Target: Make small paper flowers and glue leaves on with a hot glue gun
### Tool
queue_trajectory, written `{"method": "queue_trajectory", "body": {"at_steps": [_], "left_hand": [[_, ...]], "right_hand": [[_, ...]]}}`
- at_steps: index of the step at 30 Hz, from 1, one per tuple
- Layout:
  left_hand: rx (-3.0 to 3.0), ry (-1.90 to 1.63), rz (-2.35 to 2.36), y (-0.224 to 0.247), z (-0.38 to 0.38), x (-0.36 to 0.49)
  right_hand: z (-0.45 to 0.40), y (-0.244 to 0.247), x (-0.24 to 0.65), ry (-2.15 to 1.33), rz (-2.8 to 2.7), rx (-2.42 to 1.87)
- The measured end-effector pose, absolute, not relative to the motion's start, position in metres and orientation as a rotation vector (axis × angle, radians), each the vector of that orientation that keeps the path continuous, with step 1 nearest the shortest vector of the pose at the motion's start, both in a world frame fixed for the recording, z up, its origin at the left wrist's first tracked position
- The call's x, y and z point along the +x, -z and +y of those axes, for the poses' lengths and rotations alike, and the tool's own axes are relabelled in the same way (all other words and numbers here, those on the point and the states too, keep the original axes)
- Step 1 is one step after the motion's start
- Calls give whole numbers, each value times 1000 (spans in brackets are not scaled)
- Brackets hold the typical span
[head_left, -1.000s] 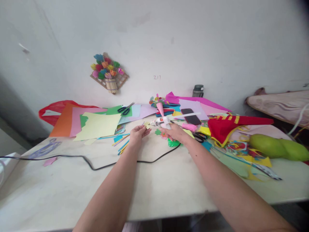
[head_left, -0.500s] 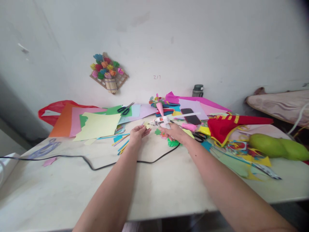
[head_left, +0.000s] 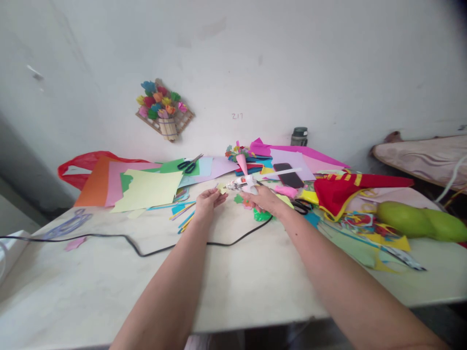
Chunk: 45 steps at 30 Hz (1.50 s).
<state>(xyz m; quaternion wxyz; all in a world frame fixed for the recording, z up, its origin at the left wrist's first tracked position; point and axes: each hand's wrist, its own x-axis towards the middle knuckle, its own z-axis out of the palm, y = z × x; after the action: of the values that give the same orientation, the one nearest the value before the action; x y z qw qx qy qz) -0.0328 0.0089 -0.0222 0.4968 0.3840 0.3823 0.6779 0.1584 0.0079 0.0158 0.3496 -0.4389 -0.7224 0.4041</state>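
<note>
A white glue gun point(head_left: 249, 183) is gripped in my right hand point(head_left: 263, 198), its nozzle pointing left and a long pale glue stick point(head_left: 286, 172) jutting from its back. My left hand point(head_left: 208, 200) pinches a small pale yellow paper piece point(head_left: 222, 187) just at the nozzle; whether the two touch I cannot tell. Beneath my right hand lie small paper cut-outs point(head_left: 238, 199) and a shiny green item point(head_left: 261, 215). The gun's black cord point(head_left: 153, 253) runs left over the table. Behind the gun stands a pink paper cone point(head_left: 241, 163) with colourful little flowers on top.
Paper sheets point(head_left: 149, 190) and dark-handled scissors point(head_left: 189, 165) lie at the back left. Coloured paper strips point(head_left: 187, 217) are beside my left hand. To the right are a phone point(head_left: 288, 175), black-handled scissors point(head_left: 302, 206), red cloth point(head_left: 337, 194) and green fruit-like objects point(head_left: 404, 218).
</note>
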Motion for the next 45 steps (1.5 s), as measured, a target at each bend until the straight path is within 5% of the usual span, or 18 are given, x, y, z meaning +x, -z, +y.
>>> {"method": "queue_trajectory", "body": {"at_steps": [45], "left_hand": [[960,-1582,953,23,10,-33]], "right_hand": [[5,-19,158,-1042,-1902,-1128]]}}
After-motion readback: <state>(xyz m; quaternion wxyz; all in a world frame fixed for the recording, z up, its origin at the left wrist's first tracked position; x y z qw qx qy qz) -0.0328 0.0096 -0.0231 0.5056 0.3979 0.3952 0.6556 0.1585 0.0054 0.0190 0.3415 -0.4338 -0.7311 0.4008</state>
